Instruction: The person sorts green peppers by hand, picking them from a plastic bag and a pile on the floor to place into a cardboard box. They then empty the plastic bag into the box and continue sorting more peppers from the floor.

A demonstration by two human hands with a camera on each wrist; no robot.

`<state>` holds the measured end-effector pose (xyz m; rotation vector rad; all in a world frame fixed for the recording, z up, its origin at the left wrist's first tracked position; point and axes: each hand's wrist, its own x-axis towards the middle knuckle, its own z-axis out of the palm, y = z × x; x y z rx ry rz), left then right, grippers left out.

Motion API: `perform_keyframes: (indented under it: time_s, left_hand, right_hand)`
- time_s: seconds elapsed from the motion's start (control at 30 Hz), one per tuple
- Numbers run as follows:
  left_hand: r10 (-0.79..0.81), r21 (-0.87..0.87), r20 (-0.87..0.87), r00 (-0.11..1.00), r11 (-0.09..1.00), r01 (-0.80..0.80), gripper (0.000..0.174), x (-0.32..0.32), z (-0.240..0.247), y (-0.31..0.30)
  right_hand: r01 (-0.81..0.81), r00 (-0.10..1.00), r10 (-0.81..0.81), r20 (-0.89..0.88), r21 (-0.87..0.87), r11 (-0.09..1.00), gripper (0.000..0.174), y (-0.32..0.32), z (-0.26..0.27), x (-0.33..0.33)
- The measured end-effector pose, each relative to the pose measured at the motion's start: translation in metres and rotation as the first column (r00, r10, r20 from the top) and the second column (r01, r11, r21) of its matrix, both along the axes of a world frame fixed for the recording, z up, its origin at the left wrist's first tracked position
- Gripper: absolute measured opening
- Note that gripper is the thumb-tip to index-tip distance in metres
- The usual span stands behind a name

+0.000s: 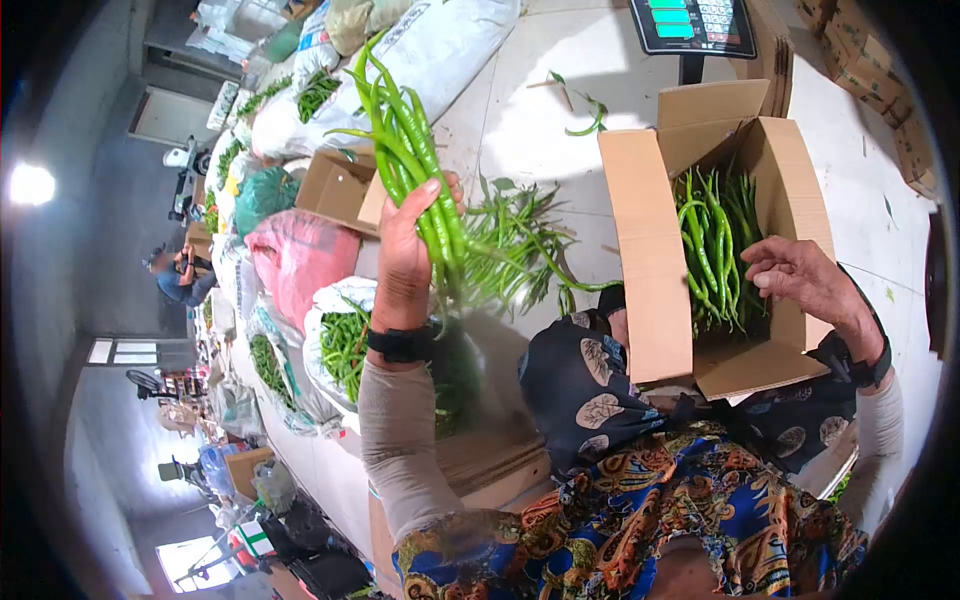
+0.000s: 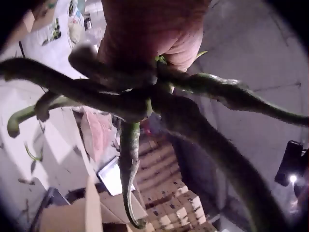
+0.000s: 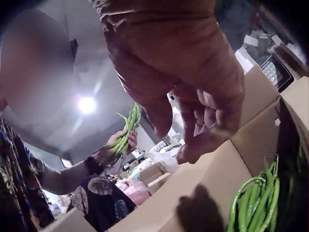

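A pink sack (image 1: 300, 268) and a small open carton (image 1: 333, 188) lie near the left hand (image 1: 406, 228), whose fingers grip long green chili peppers (image 1: 408, 140), raised and slanting from upper left to lower right. Right of these: loose peppers (image 1: 510, 240) on the floor, a flapped cardboard box (image 1: 645, 250) holding lengthwise peppers, a digital scale (image 1: 692, 25) with illegible key labels, and the right hand (image 1: 802, 283), loosely bent over the box.

pale tiled floor (image 1: 865, 215); on it loose heap of green peppers (image 1: 512, 242), stray pepper (image 1: 588, 130) apart from heap, big white sack (image 1: 445, 50), pink sack (image 1: 300, 265), small open carton (image 1: 335, 188).
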<state>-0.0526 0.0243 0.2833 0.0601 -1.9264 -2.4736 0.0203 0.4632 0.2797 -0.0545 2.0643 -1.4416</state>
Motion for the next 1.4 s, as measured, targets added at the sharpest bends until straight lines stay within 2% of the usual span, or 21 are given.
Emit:
perform_keyframes:
  time_s: [0.03,0.1,0.13,0.3,0.37,0.47,0.53,0.63,0.73,0.83,0.93,0.97,1.03,1.07,1.1,1.2,1.23,1.3,1.33,1.37,1.4]
  left_hand:
    - [-0.012,-0.006,-0.009,1.000,1.000,0.012,0.025,-0.003,0.008,0.013]
    - [-0.144,0.256,0.059,0.988,0.959,0.125,0.029,-0.006,0.018,0.037]
    - [-0.177,0.263,0.103,0.979,0.954,0.145,0.032,-0.004,0.023,0.047]
    - [-0.334,0.329,0.065,0.940,0.897,0.296,0.039,0.013,0.032,0.107]
    - [-0.357,0.325,0.083,0.931,0.892,0.313,0.039,0.021,0.034,0.126]
    - [-0.384,0.375,0.089,0.919,0.868,0.326,0.040,0.028,0.034,0.151]
    - [-0.374,0.413,0.050,0.926,0.852,0.322,0.042,0.031,0.034,0.161]
    - [-0.394,0.447,0.045,0.918,0.830,0.335,0.044,0.031,0.027,0.159]
    - [-0.379,0.400,0.072,0.923,0.858,0.321,0.045,0.032,0.019,0.157]
    - [-0.339,0.423,0.180,0.923,0.874,0.239,0.037,0.033,0.003,0.145]
    - [-0.360,0.353,0.216,0.908,0.895,0.271,0.027,0.034,-0.002,0.132]
    - [-0.350,0.363,0.222,0.910,0.896,0.256,0.027,0.034,-0.003,0.130]
    - [-0.218,0.208,0.323,0.921,0.966,0.156,0.029,0.033,-0.004,0.125]
    - [-0.221,0.214,0.318,0.922,0.964,0.157,0.033,0.030,-0.009,0.118]
    - [-0.212,0.220,0.323,0.922,0.965,0.145,0.033,0.027,-0.014,0.111]
    - [-0.303,0.428,0.323,0.897,0.892,0.147,0.029,0.019,-0.024,0.090]
    - [-0.295,0.432,0.327,0.898,0.892,0.135,0.029,0.020,-0.026,0.087]
    - [-0.225,0.430,0.432,0.873,0.903,0.020,0.031,0.024,-0.023,0.085]
    - [-0.158,0.383,0.464,0.871,0.923,-0.037,0.031,0.024,-0.022,0.087]
    - [-0.152,0.384,0.465,0.872,0.922,-0.044,0.031,0.024,-0.025,0.084]
    - [-0.163,0.336,0.429,0.888,0.942,0.011,0.035,0.025,-0.028,0.081]
  right_hand:
    - [-0.011,1.000,0.011,-0.003,-0.018,1.000,0.036,0.001,0.002,-0.001]
    - [-0.030,1.000,0.031,0.004,-0.043,0.999,0.034,0.006,0.007,-0.001]
    - [-0.032,0.999,0.032,-0.001,-0.073,0.997,0.036,0.006,0.011,0.000]
    - [-0.047,0.998,0.040,-0.054,-0.136,0.990,0.035,-0.009,0.033,0.001]
    - [-0.117,0.987,0.089,-0.131,-0.223,0.968,0.030,-0.017,0.025,-0.003]
    - [-0.103,0.982,0.043,-0.183,-0.332,0.938,0.027,-0.037,0.020,-0.005]
    - [-0.081,0.985,0.026,-0.171,-0.329,0.941,0.026,-0.046,0.031,-0.006]
    - [-0.039,0.981,-0.035,-0.189,-0.372,0.927,0.029,-0.060,0.033,-0.017]
    - [0.015,0.923,-0.154,-0.353,-0.368,0.930,0.032,-0.076,0.030,-0.048]
    - [-0.002,0.918,-0.142,-0.371,-0.362,0.932,0.033,-0.099,0.035,-0.069]
    - [0.011,0.915,-0.150,-0.375,-0.349,0.937,0.028,-0.124,0.020,-0.086]
    - [0.012,0.914,-0.148,-0.377,-0.340,0.940,0.027,-0.130,0.014,-0.092]
    - [-0.019,0.910,-0.116,-0.398,-0.319,0.948,0.025,-0.143,0.000,-0.103]
    - [-0.042,0.899,-0.098,-0.428,-0.305,0.951,0.024,-0.149,-0.005,-0.108]
    - [-0.050,0.902,-0.086,-0.422,-0.301,0.952,0.024,-0.154,-0.012,-0.113]
    - [0.072,0.953,-0.193,-0.234,-0.444,0.893,0.024,-0.164,-0.022,-0.128]
    - [0.065,0.956,-0.182,-0.229,-0.441,0.895,0.024,-0.166,-0.028,-0.136]
    - [0.201,0.936,-0.315,-0.155,-0.498,0.844,0.025,-0.167,-0.050,-0.154]
    - [0.198,0.942,-0.304,-0.138,-0.504,0.841,0.027,-0.166,-0.064,-0.165]
    - [0.192,0.945,-0.298,-0.138,-0.503,0.842,0.027,-0.168,-0.064,-0.167]
    - [0.142,0.958,-0.216,-0.187,-0.343,0.928,0.026,-0.169,-0.064,-0.166]
